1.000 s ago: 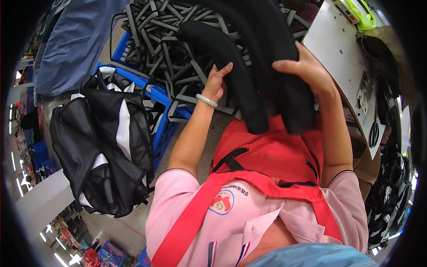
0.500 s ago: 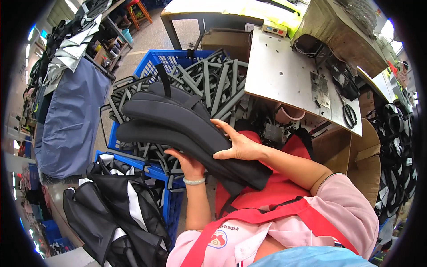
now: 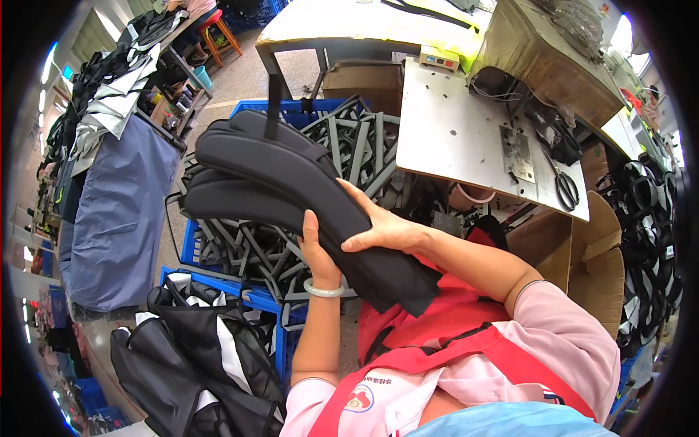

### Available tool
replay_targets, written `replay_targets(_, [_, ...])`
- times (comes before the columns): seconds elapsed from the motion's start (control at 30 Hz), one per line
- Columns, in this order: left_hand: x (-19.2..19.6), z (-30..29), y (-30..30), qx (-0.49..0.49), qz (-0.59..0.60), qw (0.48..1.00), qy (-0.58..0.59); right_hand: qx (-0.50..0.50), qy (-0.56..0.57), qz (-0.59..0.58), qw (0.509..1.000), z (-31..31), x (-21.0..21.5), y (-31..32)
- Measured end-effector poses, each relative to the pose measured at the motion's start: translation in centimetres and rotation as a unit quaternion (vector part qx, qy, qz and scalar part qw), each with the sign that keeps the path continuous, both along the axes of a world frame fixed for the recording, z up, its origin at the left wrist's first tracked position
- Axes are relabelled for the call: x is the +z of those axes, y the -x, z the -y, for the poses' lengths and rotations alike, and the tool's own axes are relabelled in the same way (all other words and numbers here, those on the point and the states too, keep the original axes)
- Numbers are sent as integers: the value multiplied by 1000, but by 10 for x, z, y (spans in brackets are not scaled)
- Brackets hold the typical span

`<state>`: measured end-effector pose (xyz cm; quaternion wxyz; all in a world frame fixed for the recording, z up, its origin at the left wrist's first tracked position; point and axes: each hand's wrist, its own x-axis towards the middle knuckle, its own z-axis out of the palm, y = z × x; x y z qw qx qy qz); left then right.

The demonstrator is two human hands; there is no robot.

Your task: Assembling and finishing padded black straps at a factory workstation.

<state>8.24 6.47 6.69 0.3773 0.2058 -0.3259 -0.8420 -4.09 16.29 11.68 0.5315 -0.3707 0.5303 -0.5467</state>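
Gripped from beneath by left hand [image 3: 314, 244], fingers curled; right hand [image 3: 378, 229] pressed flat on top. Pads [image 3: 291, 197]: stacked, dark, matte foam-fabric, long curved strips, long axis running upper-left over blue crate [image 3: 218, 280] of grey straps [image 3: 357, 146]. Sat higher and nearer than half a second before.

This is a sewing workshop, a bag factory floor by the look of it. At two o'clock stands a sewing machine table [image 3: 466, 138] with scissors [image 3: 564, 186] on it. At ten o'clock a blue crate [image 3: 191, 247] brims with grey padded straps [image 3: 364, 149]; at seven, black bag shells [image 3: 189, 357] pile up.
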Motion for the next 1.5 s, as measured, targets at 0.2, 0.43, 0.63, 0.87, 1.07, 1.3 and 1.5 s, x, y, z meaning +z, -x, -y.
replay_targets(0.2, [34,31,25,-25,-93,991,88,-83,74,83,990,34,36,34])
replay_targets(0.43, [-54,-2,18,-58,111,988,94,-218,207,14,954,105,104,174])
replay_targets(0.63, [-100,-117,13,-222,221,773,551,-223,259,42,939,150,175,277])
replay_targets(0.87, [-97,-105,36,-267,245,796,485,-241,296,66,922,153,222,277])
replay_targets(1.07, [-101,-102,40,-262,251,802,475,-325,323,-110,882,165,215,244])
replay_targets(1.3, [-101,-100,39,-256,256,807,466,-498,361,-335,714,212,130,394])
replay_targets(1.5, [-100,-99,47,-267,218,826,445,-696,108,-81,706,188,59,501])
